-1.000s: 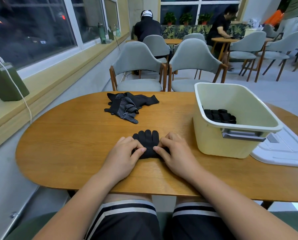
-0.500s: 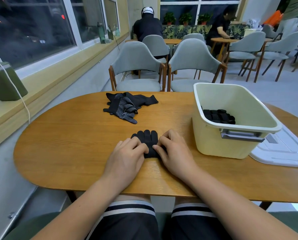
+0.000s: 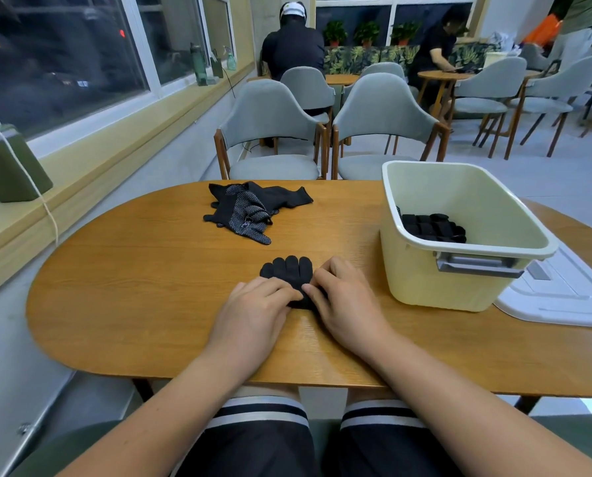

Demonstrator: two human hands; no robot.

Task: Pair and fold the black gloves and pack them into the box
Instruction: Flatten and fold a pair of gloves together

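Observation:
A stacked black glove pair (image 3: 289, 273) lies flat on the wooden table (image 3: 143, 290), fingers pointing away from me. My left hand (image 3: 258, 313) and my right hand (image 3: 346, 301) both pinch its near cuff end, fingertips almost meeting, and they cover that end. A loose heap of black gloves (image 3: 253, 210) with white grip dots sits further back on the table. The cream plastic box (image 3: 422, 280) stands to the right, and folded black gloves (image 3: 432, 227) lie at its bottom.
The box's white lid (image 3: 563, 297) lies flat on the table right of the box. Two grey chairs (image 3: 384, 132) stand behind the far table edge. A green device with a white cord (image 3: 9, 166) sits on the window ledge at left. People sit at tables in the background.
Both hands have slid a little forward along the glove pair, and more of its cuff end is now covered. The loose heap and the box have not moved.

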